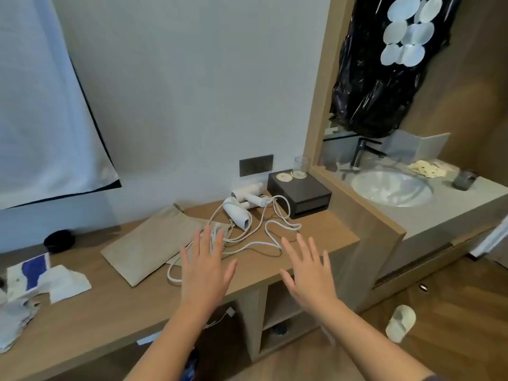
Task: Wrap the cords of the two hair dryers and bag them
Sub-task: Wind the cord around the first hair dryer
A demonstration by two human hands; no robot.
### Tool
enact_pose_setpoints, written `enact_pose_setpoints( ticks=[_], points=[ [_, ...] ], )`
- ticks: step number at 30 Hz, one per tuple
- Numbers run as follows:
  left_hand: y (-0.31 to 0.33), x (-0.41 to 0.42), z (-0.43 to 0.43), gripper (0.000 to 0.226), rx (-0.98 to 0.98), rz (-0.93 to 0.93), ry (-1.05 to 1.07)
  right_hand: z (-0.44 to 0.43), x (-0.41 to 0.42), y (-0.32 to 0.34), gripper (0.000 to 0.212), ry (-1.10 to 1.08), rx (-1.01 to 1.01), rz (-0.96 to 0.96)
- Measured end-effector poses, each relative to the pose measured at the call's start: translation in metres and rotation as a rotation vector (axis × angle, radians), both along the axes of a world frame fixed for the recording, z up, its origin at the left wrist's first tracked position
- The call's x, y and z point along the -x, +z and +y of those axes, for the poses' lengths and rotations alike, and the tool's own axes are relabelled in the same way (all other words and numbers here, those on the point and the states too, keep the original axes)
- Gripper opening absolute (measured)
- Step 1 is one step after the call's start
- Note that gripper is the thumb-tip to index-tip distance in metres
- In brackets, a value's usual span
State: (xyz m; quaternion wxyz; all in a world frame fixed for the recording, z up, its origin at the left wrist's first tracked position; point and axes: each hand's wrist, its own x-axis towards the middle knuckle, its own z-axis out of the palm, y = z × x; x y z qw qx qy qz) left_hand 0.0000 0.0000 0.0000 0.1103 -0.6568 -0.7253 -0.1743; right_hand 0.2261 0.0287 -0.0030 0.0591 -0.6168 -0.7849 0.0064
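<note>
I am holding my left hand point(204, 266) and right hand point(305, 270) open and empty by the tangled cords point(272, 239) mid-frame, worrying that pulling one cord could be dragging both hair dryers point(238, 215) off the surface point(110, 306).

Both bare forearms reach up from the bottom of the frame; left hand point(204, 266) and right hand point(308, 270) are spread flat, palms down, fingers straight, side by side at center.

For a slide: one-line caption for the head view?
Open left hand and right hand hover over loose cords of two hair dryers, cloth bag alongside.
</note>
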Motion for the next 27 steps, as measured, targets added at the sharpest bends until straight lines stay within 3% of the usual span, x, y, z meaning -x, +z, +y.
enact_pose_setpoints(
  ticks=[16, 27],
  points=[
    [-0.025, -0.024, 0.193, 0.070, 0.080, -0.013, 0.206, 0.239, -0.008, -0.016, 0.066, 0.264, 0.078, -0.061],
    [-0.053, 0.008, 0.265, 0.074, 0.207, 0.002, 0.272, 0.334, 0.042, -0.044, 0.067, 0.345, 0.147, -0.107]
  ],
)
